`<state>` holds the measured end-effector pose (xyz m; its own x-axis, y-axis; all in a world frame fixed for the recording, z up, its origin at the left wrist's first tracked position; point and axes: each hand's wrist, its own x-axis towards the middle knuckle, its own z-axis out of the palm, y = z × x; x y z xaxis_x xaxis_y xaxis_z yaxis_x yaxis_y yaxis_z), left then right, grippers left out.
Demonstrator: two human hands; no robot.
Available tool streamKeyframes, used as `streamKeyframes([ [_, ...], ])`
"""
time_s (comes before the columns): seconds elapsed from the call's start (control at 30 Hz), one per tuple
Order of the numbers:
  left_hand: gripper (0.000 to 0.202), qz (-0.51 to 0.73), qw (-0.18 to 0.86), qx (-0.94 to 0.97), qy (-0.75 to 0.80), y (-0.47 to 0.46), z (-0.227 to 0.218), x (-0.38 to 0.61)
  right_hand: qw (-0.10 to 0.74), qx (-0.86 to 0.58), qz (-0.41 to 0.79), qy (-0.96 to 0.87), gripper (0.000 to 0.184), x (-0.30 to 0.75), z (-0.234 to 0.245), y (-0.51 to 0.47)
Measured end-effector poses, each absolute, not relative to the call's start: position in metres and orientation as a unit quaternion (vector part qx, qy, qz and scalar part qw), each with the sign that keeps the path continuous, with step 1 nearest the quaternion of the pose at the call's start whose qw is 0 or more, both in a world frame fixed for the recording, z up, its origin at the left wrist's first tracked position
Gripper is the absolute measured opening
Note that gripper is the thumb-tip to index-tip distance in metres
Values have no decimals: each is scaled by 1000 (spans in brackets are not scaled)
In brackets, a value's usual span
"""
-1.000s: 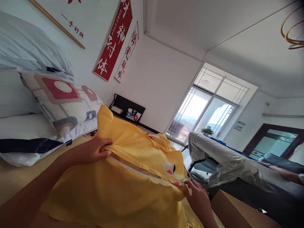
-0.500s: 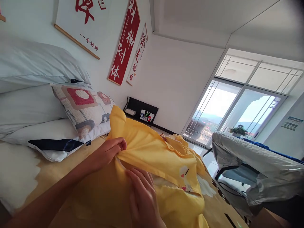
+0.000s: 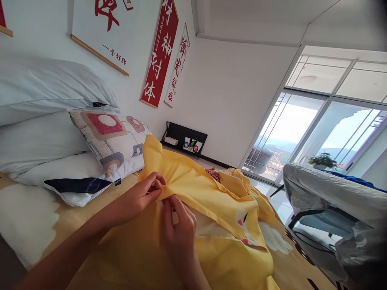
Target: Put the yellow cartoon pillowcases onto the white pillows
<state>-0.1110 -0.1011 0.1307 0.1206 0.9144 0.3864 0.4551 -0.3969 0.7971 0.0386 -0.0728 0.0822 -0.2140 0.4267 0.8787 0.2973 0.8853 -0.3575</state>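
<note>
A yellow fabric cover (image 3: 196, 181) with a long open slit and a small printed animal face is spread in front of me. My left hand (image 3: 149, 191) is closed in a pinch on the cloth at the near end of the slit. Close beside it, my right hand (image 3: 179, 219) also has its fingers closed on the slit's edge, thumb and forefinger almost together. Whatever small part of the edge lies between the fingertips is hidden. Through the slit, a paler beige surface shows.
Under the cover is a bed with a brown and cream patterned sheet (image 3: 32, 213). White pillows (image 3: 39, 141) and a patterned cushion (image 3: 111, 135) are piled at the left. A low black shelf (image 3: 190, 139) and a plastic-wrapped piece of furniture (image 3: 332, 187) stand beyond.
My right hand has risen toward my left hand and its fingers have pinched onto the slit's edge. My left hand keeps its hold. The view has shifted slightly.
</note>
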Motion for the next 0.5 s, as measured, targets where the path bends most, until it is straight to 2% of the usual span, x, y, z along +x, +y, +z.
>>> streamKeyframes([
  [0.27, 20, 460, 264, 703, 473, -95, 127, -104, 576, -232, 41, -783, 12, 45, 87, -72],
  [0.5, 24, 450, 284, 693, 487, -89, 125, -96, 584, -245, 18, -774, 10, 53, 80, -66],
])
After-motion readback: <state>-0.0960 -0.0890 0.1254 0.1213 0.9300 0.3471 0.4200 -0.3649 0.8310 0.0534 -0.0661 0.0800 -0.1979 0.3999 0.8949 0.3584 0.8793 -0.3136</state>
